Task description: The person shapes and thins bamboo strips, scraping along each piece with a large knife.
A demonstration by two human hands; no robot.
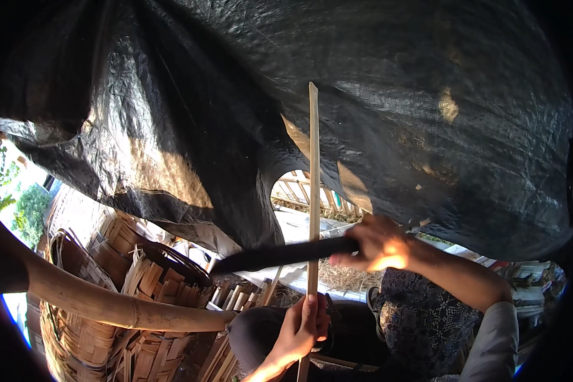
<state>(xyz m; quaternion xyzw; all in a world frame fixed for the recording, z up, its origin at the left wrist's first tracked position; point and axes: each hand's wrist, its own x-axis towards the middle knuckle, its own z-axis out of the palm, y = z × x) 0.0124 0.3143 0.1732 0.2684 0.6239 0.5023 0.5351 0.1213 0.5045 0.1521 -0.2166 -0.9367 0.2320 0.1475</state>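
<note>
A long, pale bamboo strip (314, 159) stands nearly upright in front of me. My left hand (301, 332) is closed round its lower part, the thumb lying along the strip. In my right hand (377, 245), the fingers wrap the handle end of a dark, broad-bladed knife (277, 256). The blade points left and crosses the strip a little above my left hand. Whether its edge touches the strip or passes in front of it, I cannot tell. The strip's bottom end runs out of the picture.
Black plastic sheeting (414, 121) hangs low overhead. A thick bamboo pole (127, 311) crosses at the left, by several woven baskets (165, 286) with split strips. My dark-clothed knee (258, 334) is bent near my left hand. Straw (347, 277) lies on the ground beyond.
</note>
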